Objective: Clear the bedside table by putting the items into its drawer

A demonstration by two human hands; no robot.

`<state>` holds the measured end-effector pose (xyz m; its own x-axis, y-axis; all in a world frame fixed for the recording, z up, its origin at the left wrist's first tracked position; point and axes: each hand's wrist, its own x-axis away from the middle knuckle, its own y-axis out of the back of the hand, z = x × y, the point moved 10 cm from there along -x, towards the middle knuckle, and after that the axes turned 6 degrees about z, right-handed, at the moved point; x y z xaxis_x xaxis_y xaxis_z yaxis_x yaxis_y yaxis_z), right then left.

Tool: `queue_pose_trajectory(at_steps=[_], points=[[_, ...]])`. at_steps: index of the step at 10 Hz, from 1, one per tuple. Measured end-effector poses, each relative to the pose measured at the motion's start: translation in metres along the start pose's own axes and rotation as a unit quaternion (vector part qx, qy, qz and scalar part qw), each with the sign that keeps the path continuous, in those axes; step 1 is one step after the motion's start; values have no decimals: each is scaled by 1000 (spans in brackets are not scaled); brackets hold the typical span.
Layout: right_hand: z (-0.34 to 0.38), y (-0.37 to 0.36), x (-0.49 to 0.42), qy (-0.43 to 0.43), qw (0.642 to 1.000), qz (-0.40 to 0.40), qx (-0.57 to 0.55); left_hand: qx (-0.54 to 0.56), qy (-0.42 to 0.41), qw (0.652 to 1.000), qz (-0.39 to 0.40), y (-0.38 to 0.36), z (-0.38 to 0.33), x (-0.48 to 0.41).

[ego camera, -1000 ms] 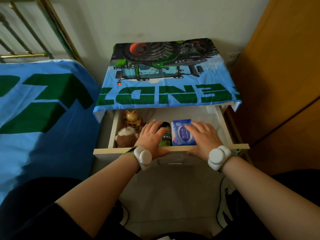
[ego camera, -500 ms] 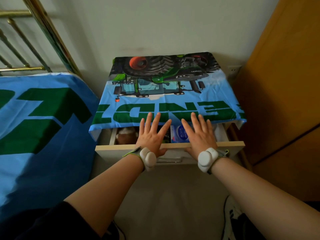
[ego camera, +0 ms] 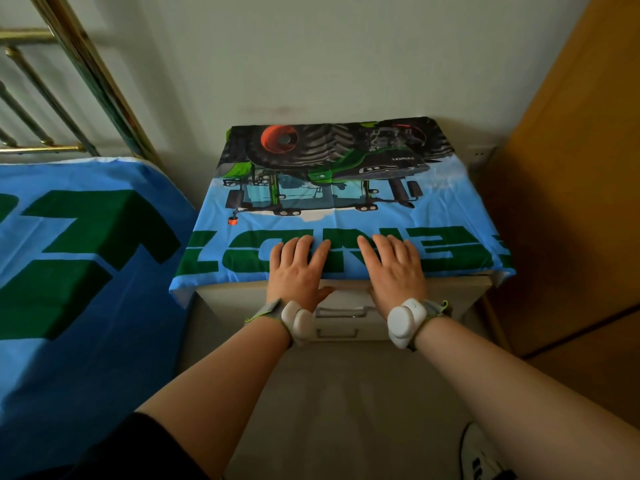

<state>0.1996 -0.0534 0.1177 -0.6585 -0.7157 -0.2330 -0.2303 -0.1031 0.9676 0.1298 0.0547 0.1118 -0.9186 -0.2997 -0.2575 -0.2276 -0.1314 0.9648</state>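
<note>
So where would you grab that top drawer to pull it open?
By the bar handle centred on the drawer front. It lies level and seems to stand off the face, so come from the front, hook fingers behind it and pull straight back.

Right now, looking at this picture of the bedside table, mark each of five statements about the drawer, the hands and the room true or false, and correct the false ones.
1. The top drawer is shut. True.
2. The left hand holds the drawer handle. False: it lies flat, fingers straight on the cloth, and the handle is free.
3. A tractor-print cloth covers the table top. True.
4. The bed is on the person's right. False: the bed is on the left, and a wooden panel stands on the right.
5. The right hand lies flat with its fingers on the cloth. True.
</note>
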Motion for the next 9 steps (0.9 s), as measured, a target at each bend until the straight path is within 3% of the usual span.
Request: queue_pose_trajectory(at_steps=[3,5,6,7,8,9], points=[[3,1,-2,20,995,-72,60,-30,8,995,-99,10,-2,1],[3,5,-2,11,994,-80,71,-24,15,994,-102,14,-1,2],[4,9,-2,7,995,-65,78,-8,23,998,-63,10,0,0],[2,11,-4,6,997,-2,71,-4,13,999,29,0,1,0],[-3,-1,-8,21,991,130,15,14,-16,996,85,0,3,-2],[-4,7,-4,23,981,189,-32,51,-13,990,131,9,7,1]])
